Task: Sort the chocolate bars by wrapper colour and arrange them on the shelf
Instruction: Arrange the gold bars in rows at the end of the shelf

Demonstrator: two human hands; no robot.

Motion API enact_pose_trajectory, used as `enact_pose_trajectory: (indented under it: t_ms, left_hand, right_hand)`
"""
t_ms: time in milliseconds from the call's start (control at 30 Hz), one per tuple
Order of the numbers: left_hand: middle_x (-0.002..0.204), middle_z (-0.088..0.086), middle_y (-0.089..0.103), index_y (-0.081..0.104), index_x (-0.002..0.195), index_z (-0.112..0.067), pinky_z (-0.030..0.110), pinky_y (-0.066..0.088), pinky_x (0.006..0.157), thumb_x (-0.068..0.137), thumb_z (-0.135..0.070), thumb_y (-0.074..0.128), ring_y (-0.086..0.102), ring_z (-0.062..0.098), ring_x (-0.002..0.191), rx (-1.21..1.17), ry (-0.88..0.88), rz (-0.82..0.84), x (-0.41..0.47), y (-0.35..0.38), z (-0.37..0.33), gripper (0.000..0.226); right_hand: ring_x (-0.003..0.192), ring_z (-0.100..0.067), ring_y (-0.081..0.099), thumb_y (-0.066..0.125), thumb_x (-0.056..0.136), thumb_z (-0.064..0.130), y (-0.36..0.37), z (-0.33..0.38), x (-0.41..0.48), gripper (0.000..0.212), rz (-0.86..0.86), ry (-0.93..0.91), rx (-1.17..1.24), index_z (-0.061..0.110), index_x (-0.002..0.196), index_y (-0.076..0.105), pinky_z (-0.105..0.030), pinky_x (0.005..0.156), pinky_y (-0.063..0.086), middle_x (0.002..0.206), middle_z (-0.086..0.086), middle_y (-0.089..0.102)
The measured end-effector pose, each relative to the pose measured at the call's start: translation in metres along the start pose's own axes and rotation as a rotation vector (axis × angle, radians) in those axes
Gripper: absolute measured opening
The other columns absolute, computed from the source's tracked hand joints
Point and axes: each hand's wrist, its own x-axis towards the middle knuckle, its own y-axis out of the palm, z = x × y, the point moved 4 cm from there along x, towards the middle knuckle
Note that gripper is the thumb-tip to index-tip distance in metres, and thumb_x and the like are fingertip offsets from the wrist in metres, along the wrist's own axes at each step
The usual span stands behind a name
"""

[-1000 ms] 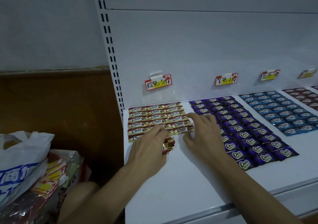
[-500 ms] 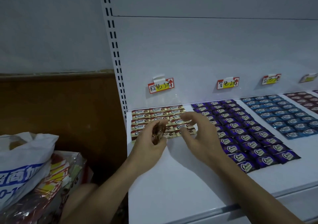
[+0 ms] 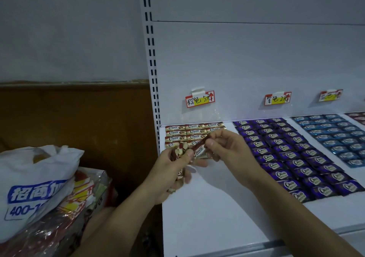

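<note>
We see both hands raised just above the white shelf (image 3: 197, 227), close together near the middle of the view. The left hand (image 3: 167, 173) is curled round a bundle of gold bars (image 3: 178, 150), whose ends stick out of the fist towards twelve o'clock and towards six. The right hand (image 3: 229, 148) pinches a single gold bar (image 3: 199, 150) between thumb and forefingers. This bar is tilted, with its upper end at about one o'clock and its lower end meeting the left thumb, so the two hands are joined through it.

At twelve o'clock from the hands, the gold rows (image 3: 185, 131) lie flat in the shelf's back left corner, partly hidden by the fingers. At three o'clock from those we find the purple block (image 3: 286, 154), beyond it the blue block (image 3: 335, 136), and at the frame's edge a few dark red bars (image 3: 357, 117). All lie face up in neat rows, with bare strips of shelf between the colours.

Price labels (image 3: 199, 99) hang on the back panel (image 3: 237, 59) above the groups. At nine o'clock from the shelf, past the slotted upright (image 3: 151, 59), a white plastic bag (image 3: 33, 177) with blue print rests on a clear packet (image 3: 83, 191) of red-and-yellow cards.
</note>
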Motion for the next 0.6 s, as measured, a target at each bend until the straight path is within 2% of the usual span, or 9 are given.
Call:
enact_pose_trajectory:
  t_ms: [100,200,333,400,500,600]
  left_hand:
    - [0.082,0.011,0.067,0.058,0.116,0.002,0.016,0.019,0.035,0.089,-0.032,0.065,0.031,0.008,0.044,-0.121,-0.006,-0.082,0.002,-0.013,0.003,0.044]
    - [0.073,0.003,0.053,0.058,0.1,-0.006,0.016,0.019,0.033,0.076,-0.036,0.074,0.027,0.007,0.045,-0.216,-0.003,-0.12,0.003,-0.023,0.002,0.041]
    - [0.084,0.004,0.066,0.061,0.113,-0.003,0.017,0.021,0.034,0.077,-0.043,0.072,0.028,0.007,0.046,-0.154,0.002,-0.076,-0.001,-0.022,-0.002,0.055]
    - [0.081,0.003,0.064,0.06,0.119,-0.003,0.017,0.02,0.034,0.083,-0.044,0.069,0.03,0.007,0.046,-0.114,-0.043,-0.01,-0.001,-0.017,-0.001,0.056]
    - [0.074,0.004,0.051,0.058,0.122,0.001,0.019,0.022,0.036,0.092,-0.031,0.072,0.029,0.009,0.05,0.03,-0.082,0.018,0.002,-0.016,0.001,0.046]
    - [0.079,0.013,0.053,0.062,0.115,0.002,0.02,0.024,0.038,0.092,-0.018,0.072,0.032,0.011,0.051,0.102,-0.068,-0.017,0.003,-0.02,0.001,0.032]
  right_hand:
    - [0.058,-0.02,0.063,0.061,0.094,-0.007,-0.004,0.0,0.0,0.015,-0.054,0.039,0.096,0.002,0.104,0.056,-0.028,0.055,0.05,0.069,-0.013,0.066]
    - [0.063,-0.025,0.067,0.062,0.092,-0.009,-0.001,-0.001,-0.004,0.025,-0.031,0.033,0.044,0.002,0.115,0.062,-0.031,0.062,0.056,0.075,-0.021,0.067]
    - [0.061,-0.022,0.066,0.063,0.093,-0.007,0.004,-0.004,-0.006,0.022,-0.012,0.031,-0.023,0.005,0.112,0.067,-0.03,0.061,0.054,0.068,-0.015,0.07]
    - [0.059,-0.02,0.065,0.062,0.093,-0.008,0.007,-0.003,-0.007,0.021,0.034,0.035,-0.058,0.004,0.11,0.068,-0.027,0.058,0.051,0.066,-0.012,0.069]
    - [0.06,-0.019,0.066,0.062,0.092,-0.01,0.013,-0.002,-0.007,0.024,0.114,0.044,-0.107,0.003,0.112,0.067,-0.026,0.058,0.051,0.067,-0.012,0.069]
    - [0.061,-0.023,0.069,0.066,0.091,-0.007,0.011,-0.004,-0.007,0.025,0.084,0.054,-0.18,0.008,0.111,0.067,-0.029,0.059,0.053,0.068,-0.013,0.072]
